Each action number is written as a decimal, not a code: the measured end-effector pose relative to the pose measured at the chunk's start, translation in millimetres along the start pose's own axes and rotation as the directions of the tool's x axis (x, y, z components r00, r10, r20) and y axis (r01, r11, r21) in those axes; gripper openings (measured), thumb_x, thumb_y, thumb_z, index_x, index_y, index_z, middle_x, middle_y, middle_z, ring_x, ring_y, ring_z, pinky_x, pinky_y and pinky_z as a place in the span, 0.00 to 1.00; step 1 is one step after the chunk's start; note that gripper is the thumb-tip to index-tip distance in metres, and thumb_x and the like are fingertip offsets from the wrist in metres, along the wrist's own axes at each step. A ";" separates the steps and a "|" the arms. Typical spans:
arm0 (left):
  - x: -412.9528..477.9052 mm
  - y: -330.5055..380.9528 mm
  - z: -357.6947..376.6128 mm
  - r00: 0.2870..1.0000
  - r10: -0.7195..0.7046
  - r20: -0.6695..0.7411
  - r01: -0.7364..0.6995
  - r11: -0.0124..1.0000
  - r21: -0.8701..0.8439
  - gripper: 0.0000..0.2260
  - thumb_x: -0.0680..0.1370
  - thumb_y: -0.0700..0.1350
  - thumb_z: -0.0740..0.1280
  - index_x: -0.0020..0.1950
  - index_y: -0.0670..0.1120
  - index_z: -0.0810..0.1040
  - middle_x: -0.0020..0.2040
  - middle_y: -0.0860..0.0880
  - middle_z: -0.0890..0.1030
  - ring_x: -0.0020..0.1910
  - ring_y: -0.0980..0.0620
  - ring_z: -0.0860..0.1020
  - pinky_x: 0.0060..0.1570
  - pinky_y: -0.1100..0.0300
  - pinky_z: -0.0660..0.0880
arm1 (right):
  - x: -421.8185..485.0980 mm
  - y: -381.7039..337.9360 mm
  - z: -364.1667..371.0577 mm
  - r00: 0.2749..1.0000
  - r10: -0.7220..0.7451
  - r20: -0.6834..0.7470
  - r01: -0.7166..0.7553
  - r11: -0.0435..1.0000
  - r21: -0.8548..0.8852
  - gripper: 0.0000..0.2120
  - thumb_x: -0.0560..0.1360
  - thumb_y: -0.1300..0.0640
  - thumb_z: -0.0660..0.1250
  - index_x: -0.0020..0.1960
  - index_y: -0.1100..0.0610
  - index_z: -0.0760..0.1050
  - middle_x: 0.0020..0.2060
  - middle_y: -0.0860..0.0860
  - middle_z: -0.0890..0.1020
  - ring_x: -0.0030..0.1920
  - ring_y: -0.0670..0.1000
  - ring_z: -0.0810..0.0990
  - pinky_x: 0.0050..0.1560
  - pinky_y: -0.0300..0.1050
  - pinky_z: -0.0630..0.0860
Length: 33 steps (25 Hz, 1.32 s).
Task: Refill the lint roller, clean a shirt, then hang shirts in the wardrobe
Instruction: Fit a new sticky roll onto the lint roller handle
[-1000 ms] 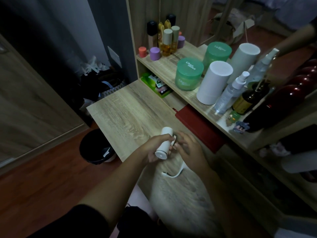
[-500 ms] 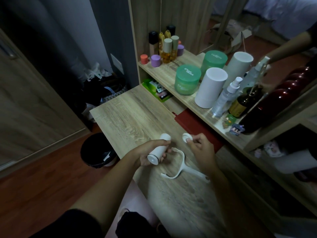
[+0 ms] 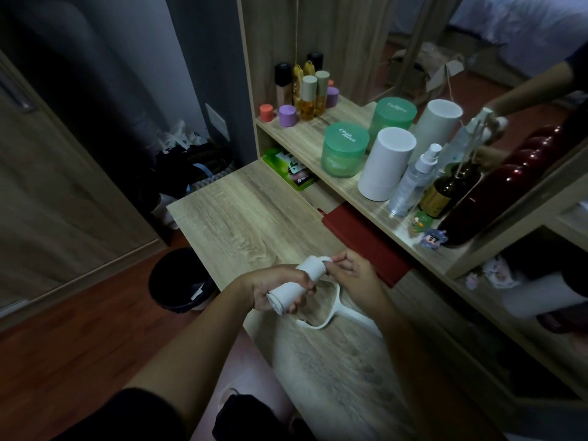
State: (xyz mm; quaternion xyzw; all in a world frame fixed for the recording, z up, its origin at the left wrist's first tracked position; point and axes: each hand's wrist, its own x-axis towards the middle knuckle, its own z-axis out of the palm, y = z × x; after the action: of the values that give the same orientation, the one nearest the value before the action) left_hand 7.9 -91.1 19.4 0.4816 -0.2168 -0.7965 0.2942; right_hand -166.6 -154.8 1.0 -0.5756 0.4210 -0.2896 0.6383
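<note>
on my feed the left hand (image 3: 270, 289) is wrapped round the white lint roller refill roll (image 3: 313, 268), thumb on top and the other fingers curled underneath. the roll is held above the wooden desk (image 3: 248, 218), its far end tilted up toward 1 o'clock. there the right hand (image 3: 353, 273) pinches a small white end cap (image 3: 325, 259) between thumb and forefinger, touching the roll's tip; its other fingers are loosely bent. the white lint roller handle (image 3: 334, 308) lies flat on the desk at 5 o'clock of the roll. a dark waste bin (image 3: 178, 281) stands on the floor at 9 o'clock.
</note>
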 end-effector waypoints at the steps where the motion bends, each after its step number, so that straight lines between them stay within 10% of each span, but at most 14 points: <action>1: -0.5 0.1 0.3 1.000 0.003 -0.002 -0.003 1.000 0.006 0.24 0.68 0.39 0.65 0.65 0.45 0.68 0.37 0.48 0.76 0.25 0.55 0.74 0.23 0.66 0.70 | -0.7 -0.3 0.7 1.000 0.005 -0.003 -0.005 1.000 0.011 0.05 0.74 0.67 0.66 0.42 0.60 0.72 0.37 0.53 0.82 0.35 0.42 0.83 0.39 0.32 0.78; 14: -1.8 3.2 6.8 1.000 0.013 -0.017 -0.013 0.999 0.048 0.15 0.69 0.40 0.66 0.55 0.45 0.71 0.37 0.48 0.75 0.26 0.55 0.74 0.24 0.65 0.71 | -8.7 -1.6 -6.4 0.994 -0.063 0.086 0.068 0.996 -0.054 0.14 0.75 0.69 0.63 0.61 0.63 0.73 0.39 0.41 0.85 0.45 0.42 0.83 0.46 0.33 0.78; 25: 1.1 3.8 6.5 0.998 0.032 -0.051 -0.031 0.999 0.006 0.17 0.69 0.39 0.66 0.57 0.45 0.71 0.37 0.47 0.76 0.26 0.54 0.74 0.24 0.64 0.72 | -11.9 -18.6 -6.1 0.975 -0.039 0.218 0.090 0.969 -0.228 0.20 0.70 0.72 0.63 0.60 0.60 0.75 0.53 0.55 0.77 0.51 0.37 0.78 0.55 0.34 0.74; 33: 3.6 7.6 2.5 0.997 0.032 -0.065 -0.038 0.994 -0.104 0.09 0.72 0.39 0.63 0.52 0.42 0.74 0.34 0.49 0.75 0.24 0.56 0.74 0.23 0.66 0.72 | -35.2 -12.1 25.8 0.984 -0.038 0.172 0.115 0.878 -0.465 0.67 0.53 0.36 0.78 0.70 0.35 0.28 0.69 0.46 0.66 0.69 0.48 0.67 0.66 0.56 0.69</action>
State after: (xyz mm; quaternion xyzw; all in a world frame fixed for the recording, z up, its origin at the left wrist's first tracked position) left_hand 6.4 -98.9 23.0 0.4867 -0.1736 -0.7858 0.3398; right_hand -159.5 -114.1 19.5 -0.7513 0.4039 -0.1567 0.4978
